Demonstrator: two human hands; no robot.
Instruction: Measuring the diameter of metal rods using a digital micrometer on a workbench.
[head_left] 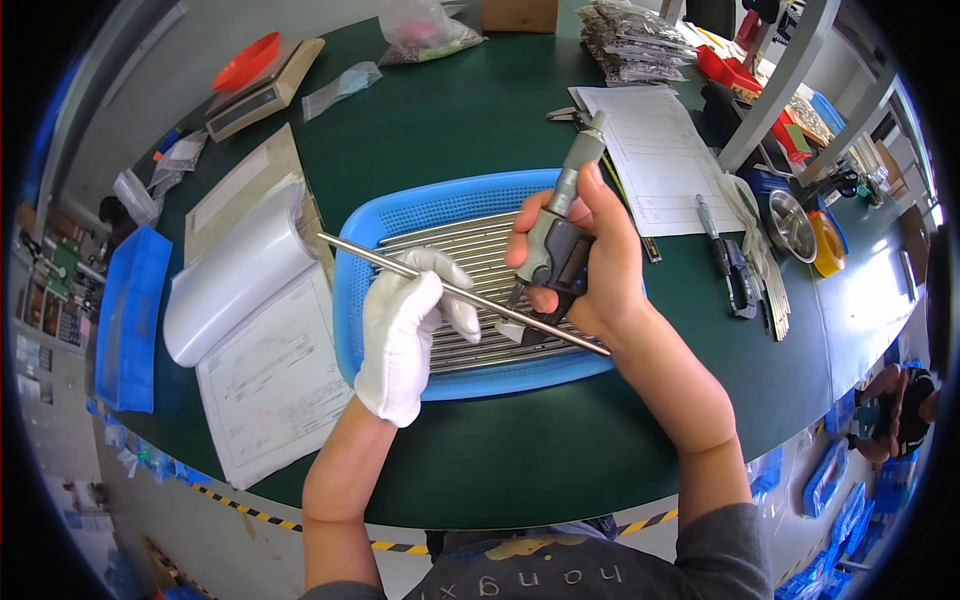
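My left hand (395, 345), in a white glove, is closed around a long thin metal rod (365, 254). The rod slants from upper left down to the right, over a blue plastic basket (362, 215). My bare right hand (615, 265) grips a digital micrometer (545, 248), its grey thimble pointing up and away. The micrometer's lower end is close to the rod; whether its jaws touch the rod I cannot tell. Under both hands, several similar metal rods (470, 240) lie side by side in the basket.
Left of the basket lie a folder (235, 270) and drawing sheets (280, 390); beyond stands a scale (265, 90). At right are a second micrometer (735, 275), a metal bowl (790, 222) and yellow tape (828, 247). Papers (650, 160) lie behind my right hand.
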